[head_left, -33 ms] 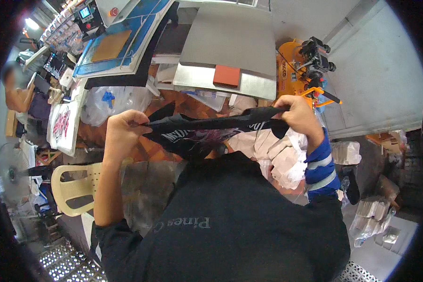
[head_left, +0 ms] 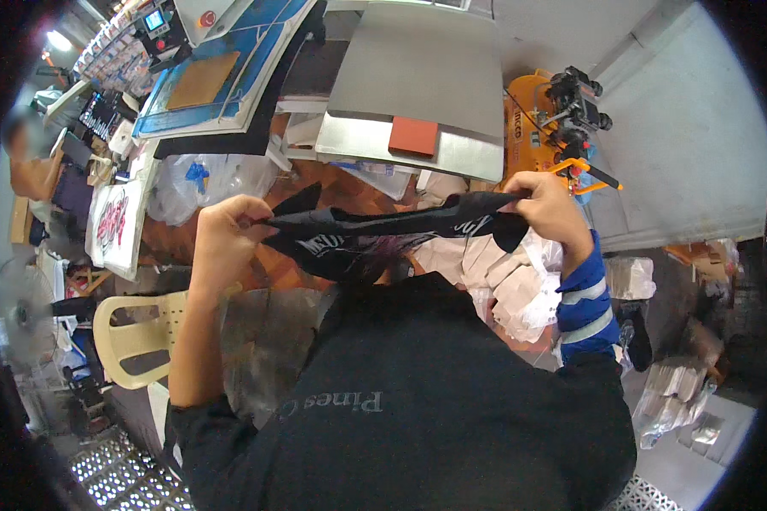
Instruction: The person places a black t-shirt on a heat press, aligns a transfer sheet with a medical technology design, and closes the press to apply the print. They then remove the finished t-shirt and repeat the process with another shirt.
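Note:
A black T-shirt point(head_left: 349, 255) with a pale and pinkish print is stretched across in front of my chest. My left hand point(head_left: 232, 228) pinches one upper end of it between thumb and fingers. At the other end, my right hand point(head_left: 552, 209) grips the cloth the same way. The neckline sags a little between the two hands, and the lower part of the shirt hangs out of sight. A blue band with grey stripes point(head_left: 584, 298) wraps my right forearm.
Ahead stands a flat grey platen point(head_left: 418, 64) with a red-orange block point(head_left: 413, 136) on its near edge. An orange air compressor point(head_left: 533, 128) is to the right. Left are a blue-framed screen point(head_left: 204, 81), a cream plastic chair point(head_left: 132, 341) and another person point(head_left: 34, 170). Paper bundles point(head_left: 511, 289) lie below.
The hanging front of the T-shirt has shifted slightly, showing its print at a different slant. Both hands keep their hold almost in place. The person at the left has moved a held item.

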The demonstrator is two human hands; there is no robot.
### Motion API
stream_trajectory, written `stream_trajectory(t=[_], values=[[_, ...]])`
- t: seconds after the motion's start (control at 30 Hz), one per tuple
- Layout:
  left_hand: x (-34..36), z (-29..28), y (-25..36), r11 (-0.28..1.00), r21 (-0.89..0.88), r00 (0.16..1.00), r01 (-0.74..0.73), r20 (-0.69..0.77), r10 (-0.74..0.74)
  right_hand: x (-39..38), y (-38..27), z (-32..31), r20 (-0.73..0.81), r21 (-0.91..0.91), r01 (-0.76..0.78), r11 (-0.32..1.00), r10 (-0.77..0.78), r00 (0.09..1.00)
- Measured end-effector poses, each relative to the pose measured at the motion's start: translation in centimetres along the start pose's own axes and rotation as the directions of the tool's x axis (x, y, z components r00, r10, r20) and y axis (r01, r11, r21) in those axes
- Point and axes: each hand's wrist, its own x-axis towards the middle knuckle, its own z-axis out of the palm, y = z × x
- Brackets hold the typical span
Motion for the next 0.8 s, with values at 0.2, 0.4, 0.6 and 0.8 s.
stream_trajectory(t=[0.2,0.4,0.6,0.8], values=[[3.0,-1.6,1.0,0.972,0.030,0.972,-0.232,-0.035,0.233,0.5,-1.8,-3.6,-0.147,0.051,0.072,0.996,-0.063,0.987],[6.8,-2.0,-1.0,0.991,-0.130,1.000,0.017,0.011,-0.016,3.6,-1.9,-1.0,-0.318,0.204,-0.038,0.978,0.103,0.942],[9.3,-3.3,-1.1,0.966,0.041,0.955,-0.256,-0.144,0.259,4.6,-3.6,0.0,-0.482,-0.102,0.011,0.995,-0.059,0.874],[7.5,-3.4,-5.1,0.925,-0.021,0.908,-0.379,0.186,0.376,3.2,-1.2,0.2,-0.168,0.084,-0.013,0.996,0.027,0.985]])
